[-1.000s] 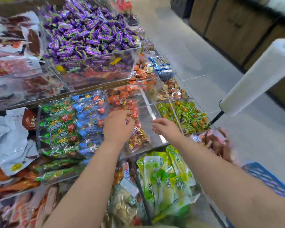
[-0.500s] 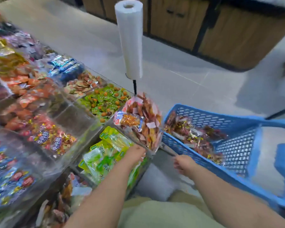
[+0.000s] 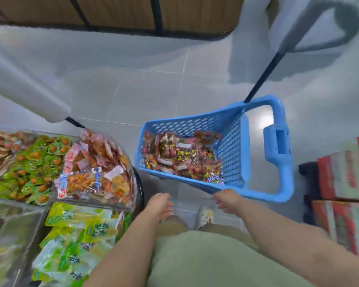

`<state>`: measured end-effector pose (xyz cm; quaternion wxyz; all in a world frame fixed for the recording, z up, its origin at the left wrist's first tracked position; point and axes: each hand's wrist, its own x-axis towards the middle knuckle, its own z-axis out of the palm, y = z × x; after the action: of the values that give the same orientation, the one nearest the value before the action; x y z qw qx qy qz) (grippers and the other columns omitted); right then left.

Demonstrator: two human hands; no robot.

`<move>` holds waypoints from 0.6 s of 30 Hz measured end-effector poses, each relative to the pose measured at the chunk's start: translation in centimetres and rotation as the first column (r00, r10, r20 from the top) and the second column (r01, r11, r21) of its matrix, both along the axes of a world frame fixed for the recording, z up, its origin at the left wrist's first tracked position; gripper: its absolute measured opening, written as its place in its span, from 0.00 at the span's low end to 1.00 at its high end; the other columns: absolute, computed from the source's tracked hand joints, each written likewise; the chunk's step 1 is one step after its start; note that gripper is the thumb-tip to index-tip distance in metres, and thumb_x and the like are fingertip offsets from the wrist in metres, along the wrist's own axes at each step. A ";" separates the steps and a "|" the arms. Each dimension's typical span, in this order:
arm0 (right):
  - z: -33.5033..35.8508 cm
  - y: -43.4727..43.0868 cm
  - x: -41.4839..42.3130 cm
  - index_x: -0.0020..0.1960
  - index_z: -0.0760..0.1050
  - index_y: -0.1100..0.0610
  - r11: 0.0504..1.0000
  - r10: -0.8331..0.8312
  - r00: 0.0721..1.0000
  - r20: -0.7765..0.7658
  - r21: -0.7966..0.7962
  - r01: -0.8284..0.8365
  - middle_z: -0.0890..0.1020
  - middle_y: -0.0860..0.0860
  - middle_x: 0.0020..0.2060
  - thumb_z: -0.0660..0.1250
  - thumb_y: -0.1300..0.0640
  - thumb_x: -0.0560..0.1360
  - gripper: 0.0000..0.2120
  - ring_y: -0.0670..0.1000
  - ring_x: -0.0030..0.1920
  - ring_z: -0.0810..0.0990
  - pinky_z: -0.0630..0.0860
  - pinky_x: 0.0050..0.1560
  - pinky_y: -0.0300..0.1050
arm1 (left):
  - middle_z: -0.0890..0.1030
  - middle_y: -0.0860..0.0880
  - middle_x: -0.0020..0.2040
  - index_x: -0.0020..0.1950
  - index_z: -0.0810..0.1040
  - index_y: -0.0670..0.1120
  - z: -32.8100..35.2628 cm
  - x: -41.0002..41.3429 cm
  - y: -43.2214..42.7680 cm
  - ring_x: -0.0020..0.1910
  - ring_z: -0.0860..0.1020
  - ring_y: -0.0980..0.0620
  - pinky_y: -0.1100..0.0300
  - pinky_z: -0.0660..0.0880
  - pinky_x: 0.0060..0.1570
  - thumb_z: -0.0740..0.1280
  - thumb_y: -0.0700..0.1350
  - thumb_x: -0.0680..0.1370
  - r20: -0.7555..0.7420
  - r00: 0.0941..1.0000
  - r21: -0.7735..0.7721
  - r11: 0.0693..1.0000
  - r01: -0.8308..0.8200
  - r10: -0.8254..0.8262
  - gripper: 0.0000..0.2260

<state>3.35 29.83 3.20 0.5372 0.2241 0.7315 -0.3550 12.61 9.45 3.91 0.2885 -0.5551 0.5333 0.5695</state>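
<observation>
The blue basket (image 3: 184,125) is sitting at twelve o'clock of the nearer right hand (image 3: 226,200), whose relaxed, empty fingers are hovering beside its near rim; the left hand (image 3: 161,206) is hanging equally empty.

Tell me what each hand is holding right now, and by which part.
Left hand holds nothing. Right hand is at the near rim of the blue basket; whether it grips the rim cannot be told.

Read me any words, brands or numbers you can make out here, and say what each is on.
None can be read.
Green packets: dark printed characters, too blurred.
Red boxes: print smeared, unreadable.
Snack packets in the blue basket: print too small and blurred.
</observation>
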 end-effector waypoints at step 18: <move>-2.3 -5.5 -13.0 0.35 0.70 0.53 0.997 -0.061 0.988 -0.139 0.037 0.067 0.73 0.49 0.33 0.61 0.59 0.77 0.12 0.46 0.32 0.70 0.69 0.37 0.40 | 0.78 0.45 0.40 0.44 0.73 0.42 -4.5 -20.4 -9.2 0.39 0.76 0.47 0.53 0.74 0.44 0.58 0.43 0.81 0.121 0.835 -0.107 0.829 0.549 -0.537 0.09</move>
<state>-9.64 24.36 0.91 0.4690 0.2336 0.7664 -0.3715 -7.77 0.28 -0.55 0.4222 -0.4230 0.6939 0.4017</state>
